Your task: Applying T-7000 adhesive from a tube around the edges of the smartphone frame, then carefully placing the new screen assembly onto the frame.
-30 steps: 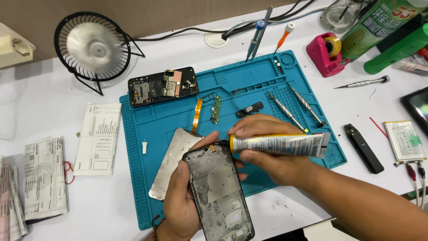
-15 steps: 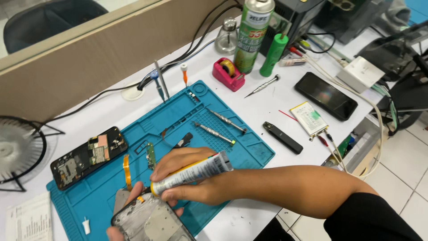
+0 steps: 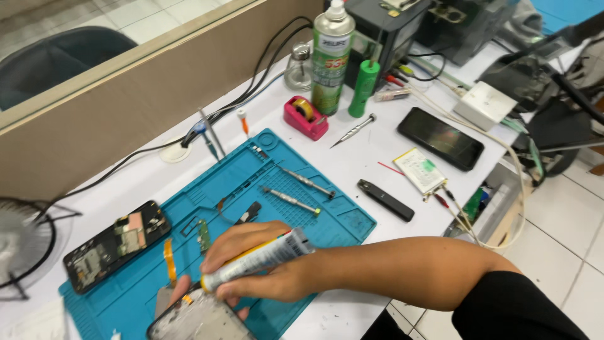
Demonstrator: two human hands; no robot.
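My right hand [image 3: 261, 267] grips a grey glue tube [image 3: 258, 259] with a yellow stripe, its tip pointing left and down at a phone frame [image 3: 198, 321] at the bottom edge. Only a few fingers of my left hand [image 3: 179, 291] show, holding that frame from underneath on its left side. Both hands are over the front of a blue work mat [image 3: 251, 182]. An opened phone body [image 3: 116, 245] with bare circuit parts lies on the mat's left end.
Two screwdrivers [image 3: 296, 192], a small green board [image 3: 204, 234] and an orange flex strip [image 3: 168, 259] lie on the mat. Behind it stand a green spray can [image 3: 330, 56], a green bottle [image 3: 363, 88] and a pink tape dispenser [image 3: 305, 118]. A dark phone [image 3: 440, 137] and battery [image 3: 420, 170] lie right. A fan [image 3: 22, 245] is far left.
The view has swung right and up, so the hands and phone frame now sit at the bottom left. The right hand still holds the tube over the frame.
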